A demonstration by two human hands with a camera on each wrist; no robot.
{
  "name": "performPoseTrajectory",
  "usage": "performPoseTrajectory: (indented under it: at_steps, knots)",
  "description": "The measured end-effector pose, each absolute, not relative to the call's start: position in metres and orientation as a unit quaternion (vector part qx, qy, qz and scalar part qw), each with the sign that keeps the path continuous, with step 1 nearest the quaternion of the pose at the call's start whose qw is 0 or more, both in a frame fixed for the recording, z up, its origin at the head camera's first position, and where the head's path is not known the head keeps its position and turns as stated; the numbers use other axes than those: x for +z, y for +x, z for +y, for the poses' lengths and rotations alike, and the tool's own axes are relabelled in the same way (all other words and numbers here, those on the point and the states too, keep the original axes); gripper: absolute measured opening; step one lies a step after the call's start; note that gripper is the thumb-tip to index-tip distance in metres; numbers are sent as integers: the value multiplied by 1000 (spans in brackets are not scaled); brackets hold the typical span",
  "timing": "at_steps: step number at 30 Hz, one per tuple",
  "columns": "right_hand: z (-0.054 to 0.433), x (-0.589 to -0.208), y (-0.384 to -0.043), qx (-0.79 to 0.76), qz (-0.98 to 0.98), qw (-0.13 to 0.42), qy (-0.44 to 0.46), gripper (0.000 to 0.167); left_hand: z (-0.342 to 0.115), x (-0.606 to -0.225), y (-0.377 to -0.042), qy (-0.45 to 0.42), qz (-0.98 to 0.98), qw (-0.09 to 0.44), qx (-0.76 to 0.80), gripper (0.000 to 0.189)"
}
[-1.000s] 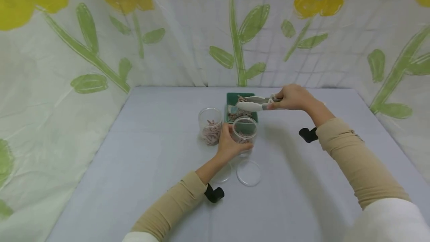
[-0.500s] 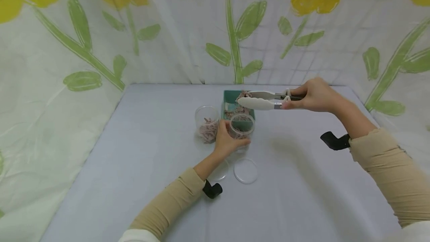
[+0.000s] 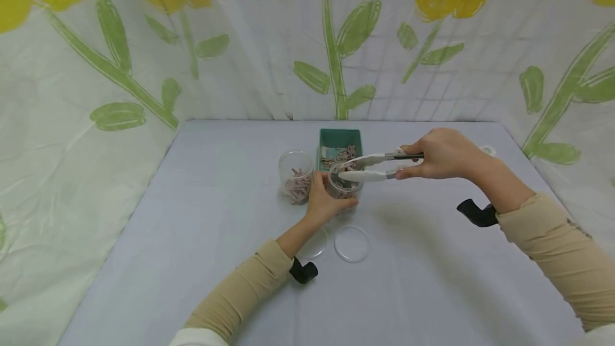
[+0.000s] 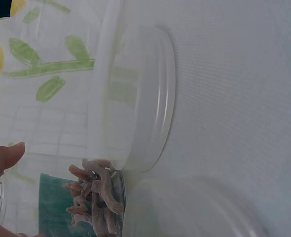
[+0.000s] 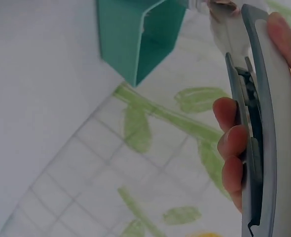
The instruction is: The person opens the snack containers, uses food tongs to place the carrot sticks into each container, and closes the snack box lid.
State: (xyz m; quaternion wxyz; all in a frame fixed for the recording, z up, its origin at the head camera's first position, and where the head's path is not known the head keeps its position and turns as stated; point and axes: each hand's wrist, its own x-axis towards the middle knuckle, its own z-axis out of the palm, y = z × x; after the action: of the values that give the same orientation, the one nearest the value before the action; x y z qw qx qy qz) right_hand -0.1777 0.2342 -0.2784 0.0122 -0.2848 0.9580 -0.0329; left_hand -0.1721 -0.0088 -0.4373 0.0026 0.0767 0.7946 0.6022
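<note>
In the head view, my left hand [image 3: 324, 202] grips a clear round jar [image 3: 345, 192], thumb on its near side, with some pinkish-brown strips inside. My right hand [image 3: 444, 154] holds kitchen tongs [image 3: 379, 160] with white scalloped tips. Those tips are spread apart and sit at the jar's mouth, with a few strips by them. Behind the jar stands a green bin [image 3: 339, 136] holding more strips [image 3: 348, 154]. The right wrist view shows curled fingers [image 5: 232, 140] around the tongs' grey-and-white handles [image 5: 271, 128]. In the left wrist view my thumb [image 4: 6, 160] shows at the left edge.
A second clear jar [image 3: 296, 175], partly filled with strips, stands left of the held one. Two clear round lids lie in front: one lid [image 3: 351, 243] in full view, another lid [image 3: 314, 243] partly behind my left wrist. A flower-painted curtain [image 3: 259, 68] hangs behind the table.
The tongs rose out of the green bin with a clump of strips, then came down toward me to the jar's mouth, where their tips have spread. My left hand keeps its hold.
</note>
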Motion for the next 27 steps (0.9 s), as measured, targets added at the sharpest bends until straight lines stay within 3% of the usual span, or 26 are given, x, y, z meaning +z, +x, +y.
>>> performPoseTrajectory:
  at_steps: [12,19,27]
  knots:
    - [224,-240,-214,29,973,43,-223,89,-8,-441,-172,83,797,-10,598,67]
    - [170,-240,-261,188,954,78,-218,67,-12,-440,-174,75,798,-10,598,68]
    - [121,-273,-288,278,926,169,-194,80,-12,-439,-171,80,794,-4,603,68]
